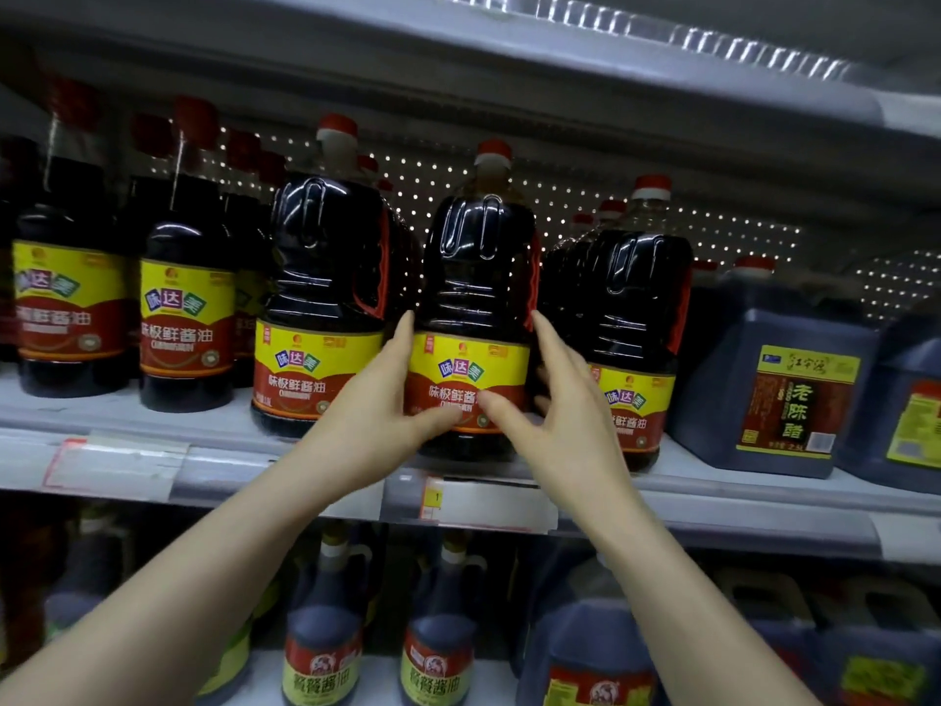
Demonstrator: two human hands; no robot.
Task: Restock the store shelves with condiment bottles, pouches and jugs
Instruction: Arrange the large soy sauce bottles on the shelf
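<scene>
Jug (476, 277) glossy clear plastic (paper label); shelf (764, 494) matt grey metal w/ pegboard back.

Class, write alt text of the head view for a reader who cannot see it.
A person's left hand and right hand press the sides of a dark soy sauce jug on the shelf. Matching jugs flank it; a blue vinegar jug stands further right.
</scene>
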